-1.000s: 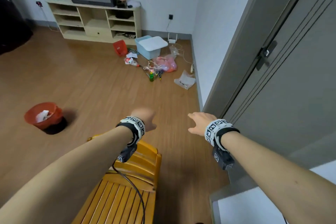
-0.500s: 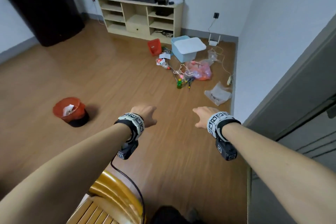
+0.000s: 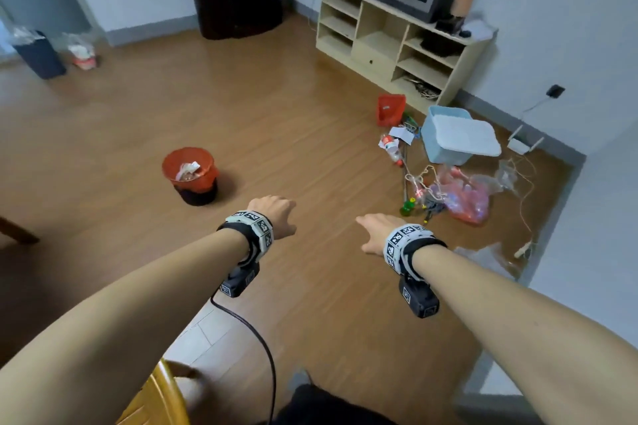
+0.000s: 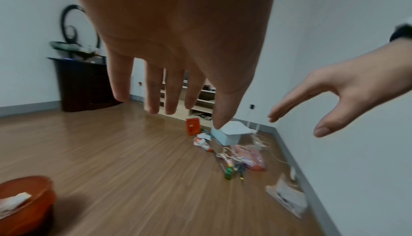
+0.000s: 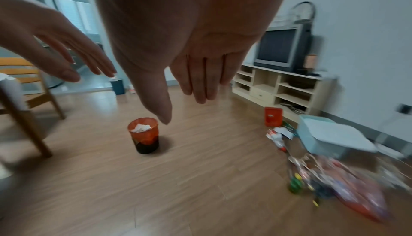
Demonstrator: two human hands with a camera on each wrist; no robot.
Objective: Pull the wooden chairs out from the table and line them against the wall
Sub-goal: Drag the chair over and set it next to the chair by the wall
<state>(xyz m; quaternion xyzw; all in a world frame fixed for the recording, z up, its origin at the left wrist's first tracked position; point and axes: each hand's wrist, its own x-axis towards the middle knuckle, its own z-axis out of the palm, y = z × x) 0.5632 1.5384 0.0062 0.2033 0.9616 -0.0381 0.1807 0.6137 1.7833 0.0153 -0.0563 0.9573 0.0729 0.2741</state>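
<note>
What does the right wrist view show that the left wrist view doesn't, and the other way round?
Only the right wrist view shows a wooden chair standing at the far left, the TV and a dark bin by the window. Only the left wrist view shows the dark cabinet against the far wall. Both show the left hand and right hand open and holding nothing, the orange bin, the shelf unit and the blue box.

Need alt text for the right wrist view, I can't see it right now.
Open right hand hangs over brown wood-look floor, holding nothing, open left hand beside it. Below stands a round orange waste bin; a yellow slatted wooden chair is at far left.
</note>
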